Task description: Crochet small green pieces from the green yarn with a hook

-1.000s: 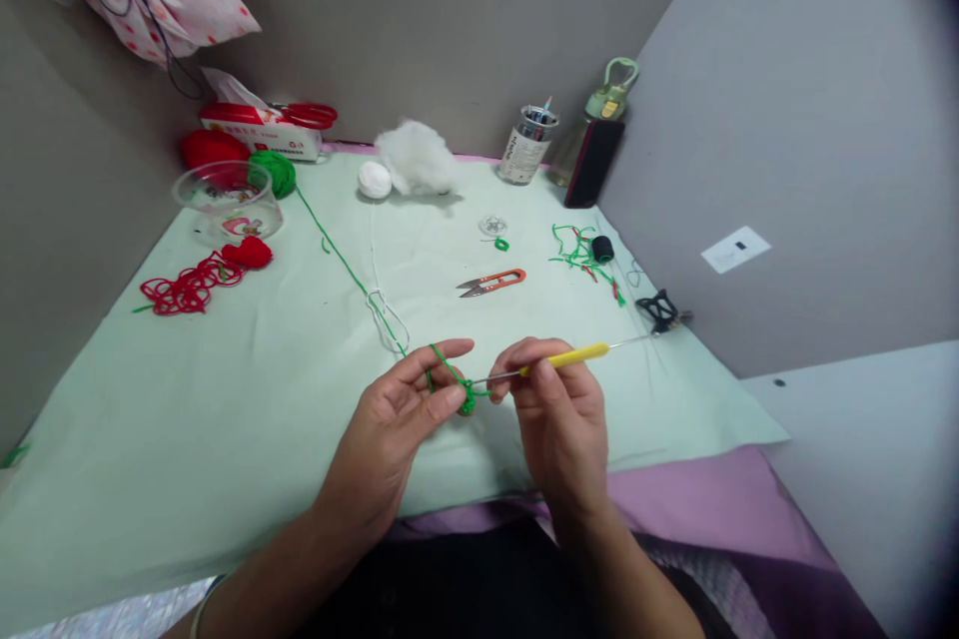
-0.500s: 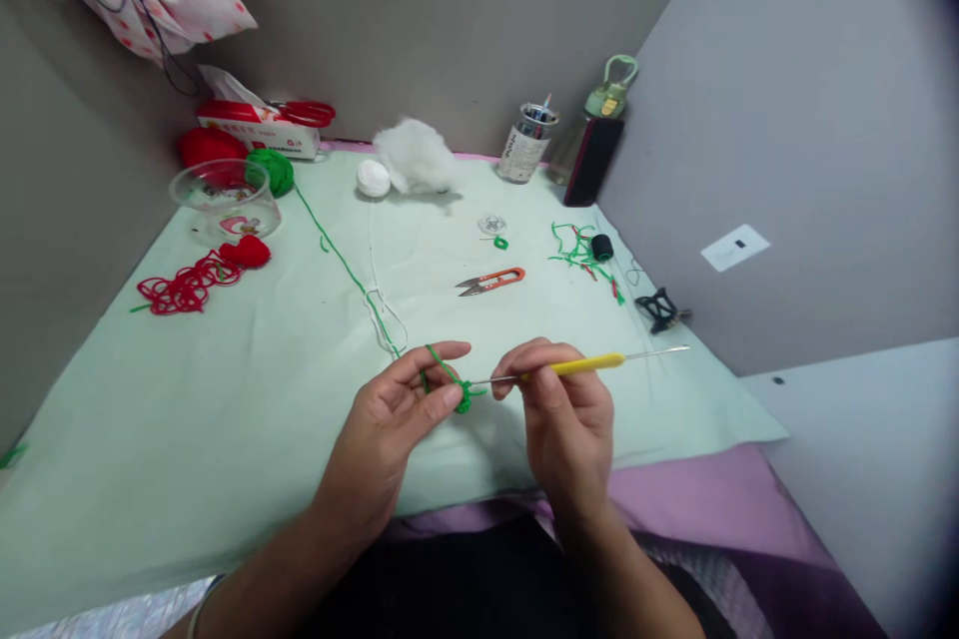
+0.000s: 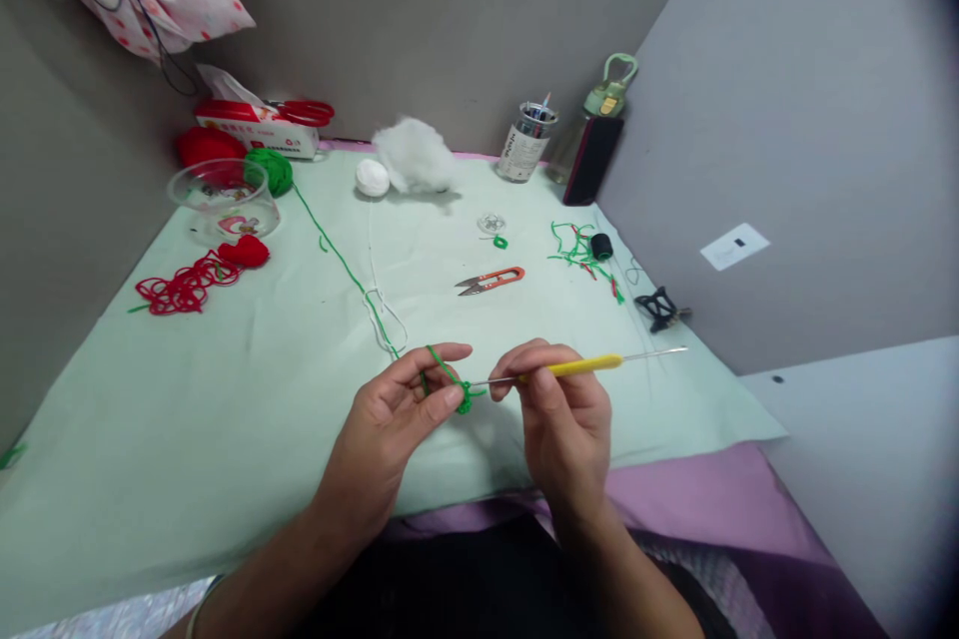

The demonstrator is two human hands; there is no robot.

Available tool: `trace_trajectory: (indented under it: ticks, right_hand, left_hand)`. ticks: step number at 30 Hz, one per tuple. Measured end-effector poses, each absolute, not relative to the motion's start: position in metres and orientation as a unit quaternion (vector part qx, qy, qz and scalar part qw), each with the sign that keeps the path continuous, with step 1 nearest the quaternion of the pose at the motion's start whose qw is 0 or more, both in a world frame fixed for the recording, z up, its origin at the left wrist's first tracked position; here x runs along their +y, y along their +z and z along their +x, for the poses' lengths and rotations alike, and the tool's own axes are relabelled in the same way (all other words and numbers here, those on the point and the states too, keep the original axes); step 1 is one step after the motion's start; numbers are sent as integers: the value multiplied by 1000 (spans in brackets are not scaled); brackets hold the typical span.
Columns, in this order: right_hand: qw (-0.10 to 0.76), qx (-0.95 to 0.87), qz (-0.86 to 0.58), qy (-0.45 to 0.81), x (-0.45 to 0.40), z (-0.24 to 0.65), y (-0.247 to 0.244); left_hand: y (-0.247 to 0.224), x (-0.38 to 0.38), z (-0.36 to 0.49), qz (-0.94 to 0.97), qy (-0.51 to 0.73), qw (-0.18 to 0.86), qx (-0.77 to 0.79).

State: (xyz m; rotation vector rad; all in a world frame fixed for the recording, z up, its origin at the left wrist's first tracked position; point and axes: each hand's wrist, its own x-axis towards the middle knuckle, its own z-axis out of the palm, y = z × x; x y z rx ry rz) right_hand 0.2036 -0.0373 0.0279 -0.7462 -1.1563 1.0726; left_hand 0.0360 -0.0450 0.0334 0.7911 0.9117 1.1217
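My left hand (image 3: pixel 386 429) pinches a small green crochet piece (image 3: pixel 466 402) between thumb and fingers. Green yarn loops over its raised index finger and runs back across the table to a green yarn ball (image 3: pixel 271 172). In my right hand (image 3: pixel 561 409) is a crochet hook with a yellow handle (image 3: pixel 584 365), gripped like a pen. The hook's thin metal tip reaches the green piece at my left thumb; whether it sits inside a stitch is too small to tell. A second metal end points out to the right.
Orange thread snips (image 3: pixel 490 281) lie beyond my hands. Red yarn (image 3: pixel 180 286) and a clear plastic tub (image 3: pixel 225 210) are at left. White stuffing (image 3: pixel 416 158) and a white yarn ball (image 3: pixel 373 178) sit at the back. Yarn scraps (image 3: pixel 576 248), a can (image 3: pixel 526 145) and a bottle (image 3: pixel 599 120) stand right.
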Motion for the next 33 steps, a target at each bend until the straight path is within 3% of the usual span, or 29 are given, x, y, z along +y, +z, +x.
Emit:
trace_trajectory:
  ticks: [13, 20, 26, 33]
  right_hand:
    - [653, -488, -339, 469, -37, 195, 26]
    - [559, -740, -353, 123, -49, 195, 12]
    - [614, -626, -359, 319, -42, 197, 20]
    - [657, -524, -358, 407, -37, 204, 28]
  left_hand:
    - [33, -45, 36, 344, 507, 676, 409]
    - [35, -47, 46, 262, 515, 717, 390]
    - [40, -42, 42, 188, 462, 802, 329]
    - [40, -40, 33, 223, 461, 788, 342]
